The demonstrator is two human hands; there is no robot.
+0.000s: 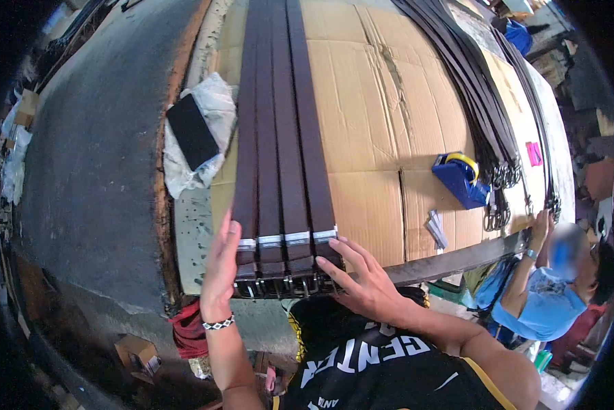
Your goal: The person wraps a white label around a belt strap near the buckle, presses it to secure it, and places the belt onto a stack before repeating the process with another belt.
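Left hand (219,273), open, is bracing one side of belts (267,137) | right hand (372,287), open, is touching opposite side | apparently keeping buckles (286,283) even

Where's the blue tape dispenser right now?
Head view, right of centre: the blue tape dispenser sits on the cardboard, left of the bunched dark belts' buckles and just above the small pale strips.

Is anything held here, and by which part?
Nothing looks gripped: the left hand lies beside the four belts near their buckles; the right hand has fingertips on the rightmost belt.
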